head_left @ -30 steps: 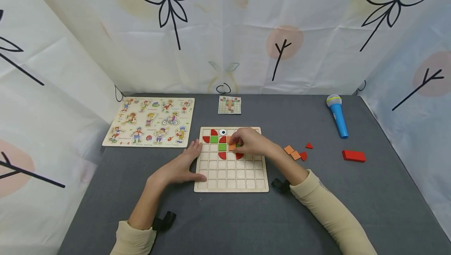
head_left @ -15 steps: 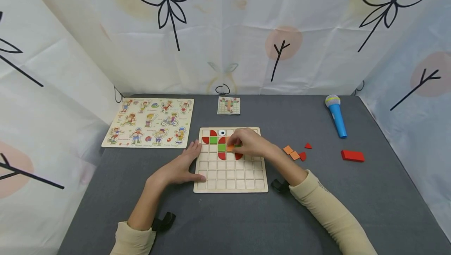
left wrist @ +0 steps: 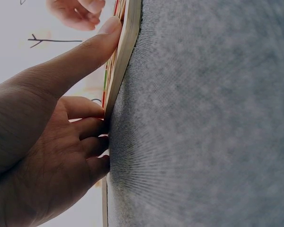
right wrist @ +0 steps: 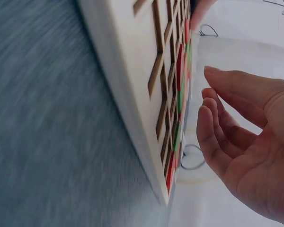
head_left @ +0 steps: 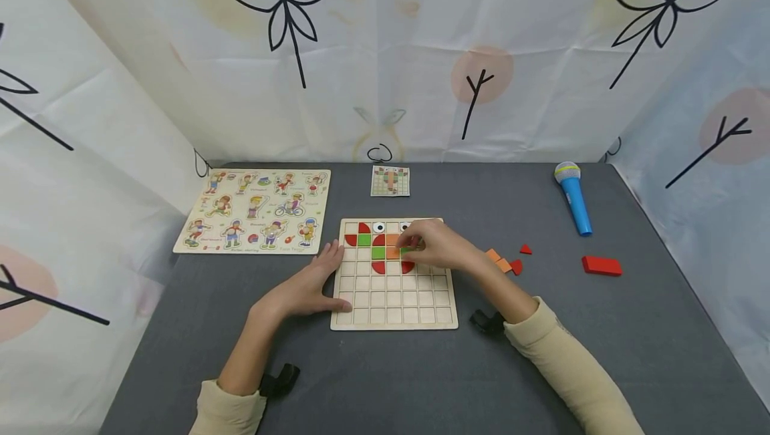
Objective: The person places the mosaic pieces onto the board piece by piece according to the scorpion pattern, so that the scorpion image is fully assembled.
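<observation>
My left hand [head_left: 303,284] steadies the wooden grid board [head_left: 394,298], its fingertips against the left edge and its thumb on the rim, also visible in the left wrist view. Over the board's upper right part hovers my right hand [head_left: 436,244], fingers bent but with nothing between them in the right wrist view. Two orange squares [head_left: 392,246] lie one above the other in the grid. Around them are green squares [head_left: 377,253], red quarter-round pieces [head_left: 378,266] and a white eye piece [head_left: 378,227]. A second eye piece is partly hidden by the right hand.
Loose orange squares [head_left: 502,265] and red pieces [head_left: 517,266] lie right of the board, near a red block [head_left: 601,266] and a blue toy microphone [head_left: 576,204]. Behind the board lies a pattern card [head_left: 390,182]. A picture puzzle board [head_left: 255,211] is at the back left.
My right hand has let go of the orange square, which now lies in the grid, and has drawn slightly to the right. The left hand has stayed in place.
</observation>
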